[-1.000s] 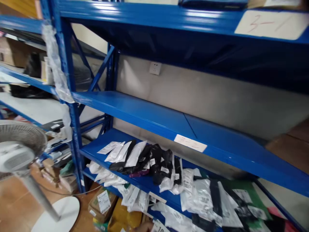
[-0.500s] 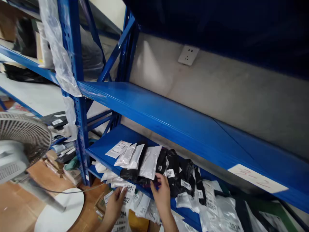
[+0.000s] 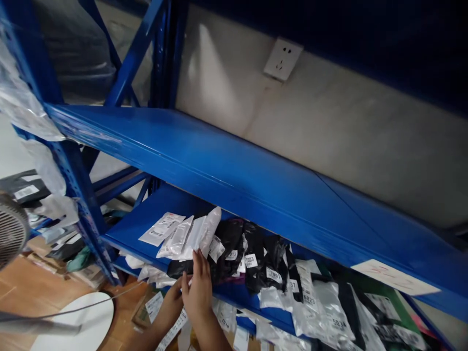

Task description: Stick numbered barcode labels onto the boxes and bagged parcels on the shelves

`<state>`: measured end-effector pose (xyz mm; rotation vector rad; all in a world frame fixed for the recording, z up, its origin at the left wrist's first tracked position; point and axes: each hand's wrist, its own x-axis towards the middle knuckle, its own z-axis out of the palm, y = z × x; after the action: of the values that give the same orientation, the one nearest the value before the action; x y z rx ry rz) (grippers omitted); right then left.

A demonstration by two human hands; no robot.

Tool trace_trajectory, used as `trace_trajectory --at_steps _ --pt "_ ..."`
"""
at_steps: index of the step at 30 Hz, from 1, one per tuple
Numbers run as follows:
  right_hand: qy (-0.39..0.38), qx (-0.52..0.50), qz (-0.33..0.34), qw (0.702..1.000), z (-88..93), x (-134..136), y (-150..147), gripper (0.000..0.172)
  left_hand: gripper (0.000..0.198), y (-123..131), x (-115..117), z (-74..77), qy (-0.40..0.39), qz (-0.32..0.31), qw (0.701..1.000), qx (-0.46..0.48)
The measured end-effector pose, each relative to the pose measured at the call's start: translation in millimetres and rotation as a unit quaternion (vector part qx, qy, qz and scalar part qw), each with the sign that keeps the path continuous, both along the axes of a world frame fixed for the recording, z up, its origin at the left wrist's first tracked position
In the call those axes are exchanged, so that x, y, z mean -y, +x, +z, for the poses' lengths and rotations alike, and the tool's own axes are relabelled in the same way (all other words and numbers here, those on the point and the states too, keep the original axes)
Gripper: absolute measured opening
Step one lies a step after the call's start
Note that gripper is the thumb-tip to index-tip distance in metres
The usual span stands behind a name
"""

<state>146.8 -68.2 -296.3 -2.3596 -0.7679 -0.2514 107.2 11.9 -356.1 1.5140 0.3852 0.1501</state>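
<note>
Just below the middle of the frame, the rightmost white packet [image 3: 211, 228] lies just above your right hand [image 3: 198, 285], the nearer one, its long axis slanting toward the upper right, your straight fingers at its lower end, thumb apart, while your left hand [image 3: 173, 298] sits lower left, its grip unclear.

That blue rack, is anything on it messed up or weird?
Yes. Crinkled plastic wrap hangs raggedly on the left post, maybe leftover packing, while the metal elsewhere looks bare. On the lower shelf, the packages look jumbled, overlapping at different angles. I see nothing spilled.
</note>
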Motion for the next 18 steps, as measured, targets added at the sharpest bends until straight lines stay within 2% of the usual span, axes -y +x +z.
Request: trace_trajectory --at_steps 4,6,8,10,13,18 --pt "0.017 -0.031 0.045 0.998 2.6 17 6 0.07 0.045 -6 -2 8.9 0.019 -0.014 1.0 0.002" --pt "0.011 -0.029 0.021 0.999 9.0 35 20 0.072 0.045 -8 1 17.5 0.029 -0.024 0.999 0.001" --pt "-0.003 -0.007 -0.048 0.999 13.8 57 36 0.063 0.042 -6 7 27.1 0.034 -0.051 0.998 0.009" --pt "-0.004 0.006 -0.099 0.995 13.3 81 50 0.046 0.039 0 17 35.3 0.036 -0.092 0.995 0.026" --pt "0.037 -0.012 -0.12 0.992 2.2 107 62 0.028 0.033 15 32 40.8 0.032 -0.151 0.987 0.054" --pt "0.069 -0.018 -0.135 0.988 -18.4 121 58 0.02 0.035 30 46 37.1 0.032 -0.201 0.977 0.064"
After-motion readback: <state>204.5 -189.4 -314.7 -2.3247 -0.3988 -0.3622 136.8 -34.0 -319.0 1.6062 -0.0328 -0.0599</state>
